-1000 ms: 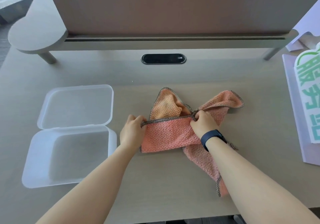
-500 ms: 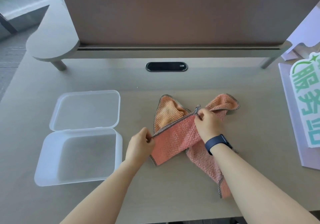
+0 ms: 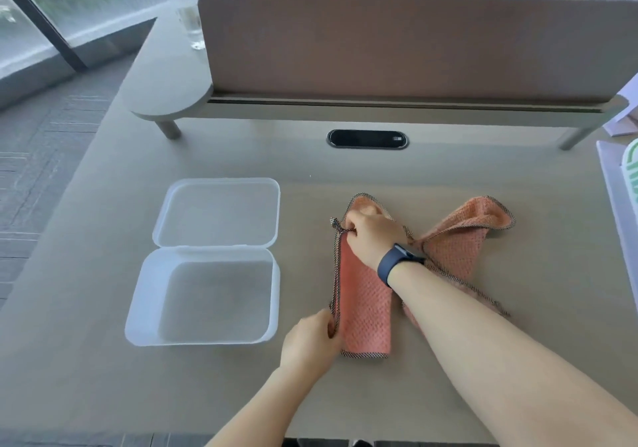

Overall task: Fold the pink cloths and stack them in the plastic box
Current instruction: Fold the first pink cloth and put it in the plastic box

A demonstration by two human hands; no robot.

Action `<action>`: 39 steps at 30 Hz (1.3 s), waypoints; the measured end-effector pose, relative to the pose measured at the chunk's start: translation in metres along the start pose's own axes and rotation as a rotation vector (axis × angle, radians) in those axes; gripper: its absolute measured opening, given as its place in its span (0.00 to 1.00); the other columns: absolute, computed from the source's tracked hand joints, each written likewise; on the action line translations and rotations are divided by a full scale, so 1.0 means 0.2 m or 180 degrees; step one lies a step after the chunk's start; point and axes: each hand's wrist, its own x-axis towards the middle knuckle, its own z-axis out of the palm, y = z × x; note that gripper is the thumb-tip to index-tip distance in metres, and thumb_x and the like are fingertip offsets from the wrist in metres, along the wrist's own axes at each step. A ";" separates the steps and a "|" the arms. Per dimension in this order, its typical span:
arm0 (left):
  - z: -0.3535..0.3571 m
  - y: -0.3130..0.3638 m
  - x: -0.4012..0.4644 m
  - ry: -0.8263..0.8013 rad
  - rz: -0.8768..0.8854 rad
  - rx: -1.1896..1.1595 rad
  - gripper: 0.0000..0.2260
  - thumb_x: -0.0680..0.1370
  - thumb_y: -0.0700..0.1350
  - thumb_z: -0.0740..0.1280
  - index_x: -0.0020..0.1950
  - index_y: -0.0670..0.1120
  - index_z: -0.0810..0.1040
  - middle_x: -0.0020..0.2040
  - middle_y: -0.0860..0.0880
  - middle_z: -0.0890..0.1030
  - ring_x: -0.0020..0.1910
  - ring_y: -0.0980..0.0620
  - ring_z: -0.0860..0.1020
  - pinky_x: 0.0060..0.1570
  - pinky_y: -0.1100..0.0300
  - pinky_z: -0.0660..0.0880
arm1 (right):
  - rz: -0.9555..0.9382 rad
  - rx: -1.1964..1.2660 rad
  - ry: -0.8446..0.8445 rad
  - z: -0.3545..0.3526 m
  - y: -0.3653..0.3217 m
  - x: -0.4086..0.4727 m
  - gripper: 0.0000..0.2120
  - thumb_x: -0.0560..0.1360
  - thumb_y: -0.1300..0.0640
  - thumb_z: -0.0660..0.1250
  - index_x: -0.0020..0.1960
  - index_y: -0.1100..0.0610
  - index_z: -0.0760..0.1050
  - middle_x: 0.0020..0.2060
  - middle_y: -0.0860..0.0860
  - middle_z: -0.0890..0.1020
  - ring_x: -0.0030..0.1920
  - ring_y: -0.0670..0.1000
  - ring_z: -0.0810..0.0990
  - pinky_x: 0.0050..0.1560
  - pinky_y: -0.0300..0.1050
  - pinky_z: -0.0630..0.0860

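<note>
A pink cloth [image 3: 364, 303] with dark stitched edges lies folded into a long strip on the desk, running near to far. My left hand [image 3: 310, 339] pinches its near left corner. My right hand [image 3: 371, 236], with a dark watch on the wrist, pinches the far left corner. A second pink cloth [image 3: 462, 239] lies crumpled to the right, partly under my right forearm. The clear plastic box [image 3: 145, 312] stands open to the left of the cloths with nothing inside, its hinged lid [image 3: 219, 212] flat behind it.
A brown divider panel [image 3: 397, 46] on a raised shelf crosses the back of the desk, with a black cable slot [image 3: 367, 139] in front. A white and green sign [image 3: 630, 184] lies at the right edge. Two clear bottles stand behind the divider.
Both hands swung the held cloth edge from a slanted line to a near-to-far line, leaving the cloth as a narrow strip. The camera tilted up, so more of the divider and windows shows.
</note>
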 end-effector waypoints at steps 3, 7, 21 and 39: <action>0.01 -0.02 0.01 -0.0064 -0.0046 0.0182 0.09 0.74 0.51 0.59 0.37 0.49 0.66 0.33 0.52 0.73 0.33 0.47 0.70 0.30 0.57 0.64 | -0.0016 -0.0013 -0.0005 0.07 -0.02 -0.02 0.05 0.72 0.55 0.61 0.47 0.49 0.72 0.35 0.50 0.77 0.36 0.58 0.78 0.30 0.42 0.63; 0.02 -0.04 0.02 -0.0133 -0.0069 0.0245 0.08 0.72 0.49 0.59 0.35 0.49 0.64 0.31 0.52 0.71 0.32 0.47 0.69 0.28 0.57 0.61 | -0.0079 0.0095 -0.0354 0.13 0.00 -0.05 0.15 0.74 0.57 0.59 0.60 0.49 0.71 0.40 0.52 0.83 0.38 0.57 0.80 0.37 0.48 0.77; -0.08 -0.11 0.04 0.0232 0.1496 0.0714 0.07 0.75 0.41 0.61 0.50 0.47 0.75 0.50 0.50 0.75 0.46 0.46 0.75 0.30 0.53 0.70 | -0.1410 0.0064 -0.0051 0.07 0.21 -0.65 0.09 0.67 0.71 0.64 0.43 0.62 0.79 0.40 0.56 0.80 0.41 0.57 0.76 0.35 0.54 0.76; 0.01 -0.12 -0.05 0.0180 0.2231 0.1476 0.14 0.69 0.47 0.68 0.54 0.48 0.78 0.56 0.51 0.79 0.55 0.47 0.77 0.47 0.52 0.77 | -0.1473 -0.0053 -0.0062 0.21 0.26 -0.93 0.06 0.68 0.64 0.71 0.44 0.61 0.80 0.51 0.58 0.82 0.54 0.58 0.80 0.48 0.52 0.80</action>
